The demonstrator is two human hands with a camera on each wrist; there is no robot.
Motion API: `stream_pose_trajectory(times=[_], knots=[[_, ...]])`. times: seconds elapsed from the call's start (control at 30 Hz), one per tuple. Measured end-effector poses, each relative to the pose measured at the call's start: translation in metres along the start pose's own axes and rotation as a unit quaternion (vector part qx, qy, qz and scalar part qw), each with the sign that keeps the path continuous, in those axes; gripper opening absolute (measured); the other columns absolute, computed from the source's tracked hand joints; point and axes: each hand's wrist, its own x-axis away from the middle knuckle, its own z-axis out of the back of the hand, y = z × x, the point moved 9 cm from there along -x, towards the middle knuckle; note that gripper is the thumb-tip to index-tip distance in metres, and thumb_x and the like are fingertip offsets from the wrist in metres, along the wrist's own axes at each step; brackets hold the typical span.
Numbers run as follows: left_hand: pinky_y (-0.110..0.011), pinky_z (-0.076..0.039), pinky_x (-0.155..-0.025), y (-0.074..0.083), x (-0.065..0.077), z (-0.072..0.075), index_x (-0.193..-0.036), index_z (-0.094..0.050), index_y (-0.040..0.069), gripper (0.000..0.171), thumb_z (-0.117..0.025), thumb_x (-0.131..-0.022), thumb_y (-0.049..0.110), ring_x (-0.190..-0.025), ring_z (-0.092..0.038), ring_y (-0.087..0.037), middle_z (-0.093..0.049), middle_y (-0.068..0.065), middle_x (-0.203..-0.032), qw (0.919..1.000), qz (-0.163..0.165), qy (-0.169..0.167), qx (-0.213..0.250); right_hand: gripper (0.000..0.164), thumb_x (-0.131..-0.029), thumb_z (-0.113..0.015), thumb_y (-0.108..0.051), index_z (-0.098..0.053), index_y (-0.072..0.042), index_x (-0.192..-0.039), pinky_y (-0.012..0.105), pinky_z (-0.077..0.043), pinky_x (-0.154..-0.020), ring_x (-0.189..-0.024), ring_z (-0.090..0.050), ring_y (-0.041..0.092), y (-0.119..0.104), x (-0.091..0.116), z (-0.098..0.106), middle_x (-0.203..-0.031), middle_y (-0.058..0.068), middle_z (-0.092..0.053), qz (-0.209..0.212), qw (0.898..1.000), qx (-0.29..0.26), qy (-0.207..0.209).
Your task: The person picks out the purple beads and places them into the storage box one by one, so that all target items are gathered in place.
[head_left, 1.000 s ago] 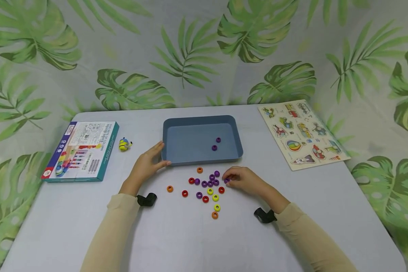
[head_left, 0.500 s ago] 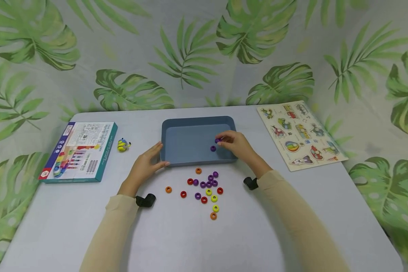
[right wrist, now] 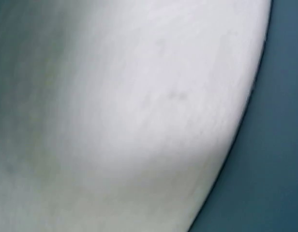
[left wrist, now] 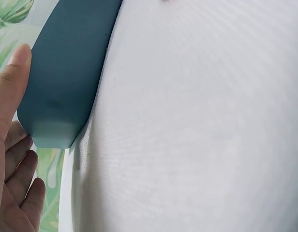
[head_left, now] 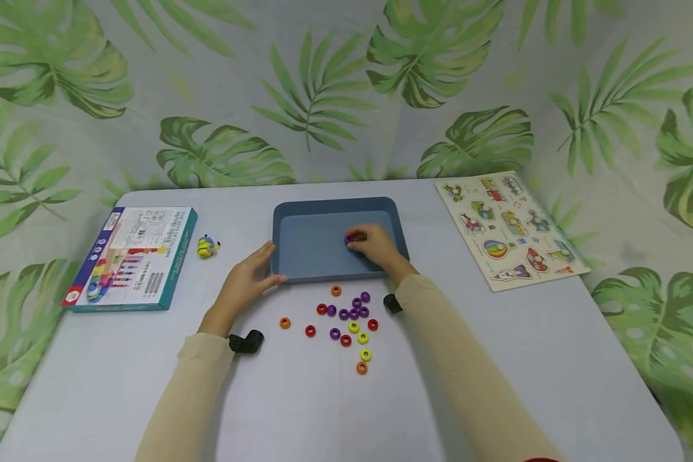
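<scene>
In the head view my right hand point(head_left: 375, 246) is over the blue-grey tray point(head_left: 308, 256). A purple bead point(head_left: 348, 240) is pinched between its thumb and fingertips. That hand covers the spot where two purple beads lay in the tray. My left hand point(head_left: 245, 285) rests against the tray's near left corner, its fingers along the left side and its thumb at the front. The left wrist view shows the left thumb point(left wrist: 16, 72) at the rim and the fingers loosely bent by the corner. Only the tray's side point(right wrist: 265, 159) and white cloth show in the right wrist view.
Before the tray lie loose beads: purple point(head_left: 344, 314), red point(head_left: 310, 331), yellow point(head_left: 363, 338) and orange point(head_left: 285, 323). A boxed toy set point(head_left: 133, 256) and a small yellow-blue figure point(head_left: 206, 247) are to the left. A picture puzzle board point(head_left: 511, 231) lies at right.
My right hand picks up a purple bead from the table's pile, carries it up over the tray, then moves left above it. My left hand stays at the tray's corner.
</scene>
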Motion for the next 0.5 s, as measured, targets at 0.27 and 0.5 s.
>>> stream_pose_trajectory(times=[0.27,0.5], knots=[[-0.036,-0.025,-0.094,0.001,0.001,-0.002,-0.129,-0.031,0.015,0.076,-0.058,-0.067,0.049,-0.119,-0.023,-0.014,-0.023,0.006,-0.134,1.0,-0.002,0.0,0.004,0.026,-0.073,-0.062,-0.009,-0.059,-0.007,-0.099,0.027,-0.042,-0.075,-0.089,-0.051,0.013,-0.003,0.005,-0.002,-0.095,0.002,-0.057,-0.007,1.0,-0.02,-0.009],[-0.036,-0.025,-0.094,0.0,0.001,-0.001,-0.129,-0.031,0.015,0.077,-0.058,-0.066,0.05,-0.119,-0.023,-0.014,-0.024,0.006,-0.134,1.0,0.005,0.003,0.003,0.031,-0.076,-0.06,-0.019,-0.055,-0.007,-0.104,0.029,-0.041,-0.08,-0.097,-0.048,0.019,-0.037,0.038,0.017,-0.104,0.005,-0.054,0.068,0.994,-0.08,-0.003]])
